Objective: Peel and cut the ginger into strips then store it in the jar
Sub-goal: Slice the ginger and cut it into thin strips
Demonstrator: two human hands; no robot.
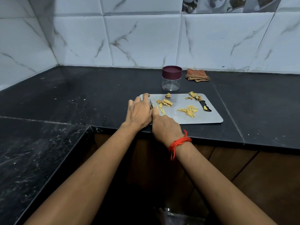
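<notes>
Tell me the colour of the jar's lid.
Dark maroon lid on the clear jar, seen best in the head view.

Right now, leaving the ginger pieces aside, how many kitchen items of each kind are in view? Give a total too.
Jar: 1
Folded cloth: 1
Cutting board: 1
Knife: 1 (only part of the blade shows)
Total: 4
</notes>
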